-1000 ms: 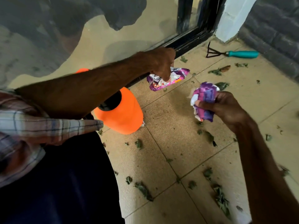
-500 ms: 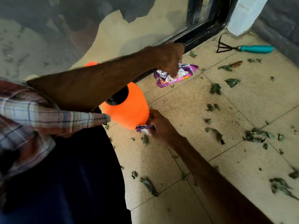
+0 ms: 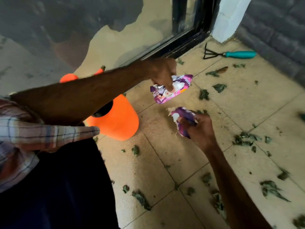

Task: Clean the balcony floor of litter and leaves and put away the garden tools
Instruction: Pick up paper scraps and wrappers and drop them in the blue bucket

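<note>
Beige tiled balcony floor (image 3: pixel 165 162) extends from the person's dark-clothed legs to a black door frame (image 3: pixel 181 42). Dry green leaves (image 3: pixel 142 198) lie scattered over most tiles, both close to the camera and further to the right.

Right hand (image 3: pixel 200 129): fingers curled tight round a crumpled purple wrapper (image 3: pixel 183 116), with white inner material showing at its upper left edge.

Orange plastic vessel (image 3: pixel 118 119): stands on the floor left of both hands, partly hidden by the left forearm.

Left hand (image 3: pixel 162 71): fingertips pinch a second wrapper (image 3: pixel 171 90). It is purple and white, creased but mostly flat, with its long axis running lower left to upper right.

Hand rake (image 3: pixel 231 54): lies flat on the far tiles near the grey wall (image 3: pixel 272 30). Long axis runs left to right, with black tines toward the door frame and teal handle pointing right.
</note>
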